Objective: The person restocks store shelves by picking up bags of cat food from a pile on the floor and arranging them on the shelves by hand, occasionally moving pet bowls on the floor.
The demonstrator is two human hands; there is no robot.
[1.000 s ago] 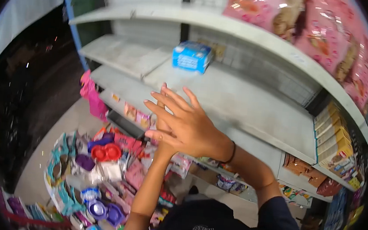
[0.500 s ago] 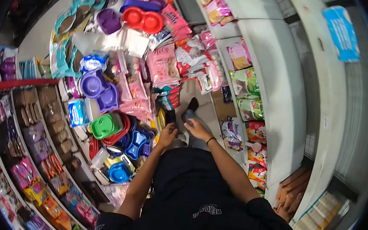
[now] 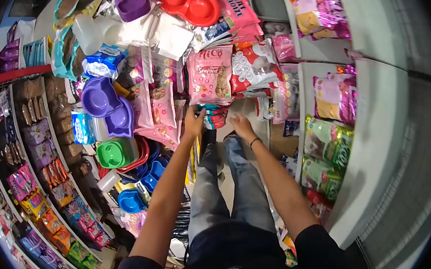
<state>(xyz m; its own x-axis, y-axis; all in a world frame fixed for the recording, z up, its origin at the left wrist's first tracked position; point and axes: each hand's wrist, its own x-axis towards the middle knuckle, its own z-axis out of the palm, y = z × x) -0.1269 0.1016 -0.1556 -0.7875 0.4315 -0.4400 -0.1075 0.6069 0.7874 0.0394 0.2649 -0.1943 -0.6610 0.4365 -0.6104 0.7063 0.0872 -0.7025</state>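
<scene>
My left hand point(image 3: 194, 122) is at the left edge of a small stack of red and teal packets point(image 3: 215, 118); its fingers are partly spread, and I cannot tell whether they touch the stack. To the right of those packets, my right hand point(image 3: 243, 127) reaches over the floor with fingers apart and nothing in them. Just beyond the packets lies a pink bag of cat food point(image 3: 209, 75) with a cat printed on it. A red and white bag point(image 3: 256, 66) overlaps its right side.
On the left are purple double bowls point(image 3: 100, 99), a green bowl point(image 3: 112, 154) and pink bags point(image 3: 162, 107). A red double bowl point(image 3: 187, 3) lies at the back. Shelves of bagged goods point(image 3: 328, 136) run along the right; a packed rack point(image 3: 43, 170) curves along the left.
Both hands have moved forward, toward the pink bag and the red and teal packets. The view has shifted forward and closer to the pile, and more of my legs shows.
</scene>
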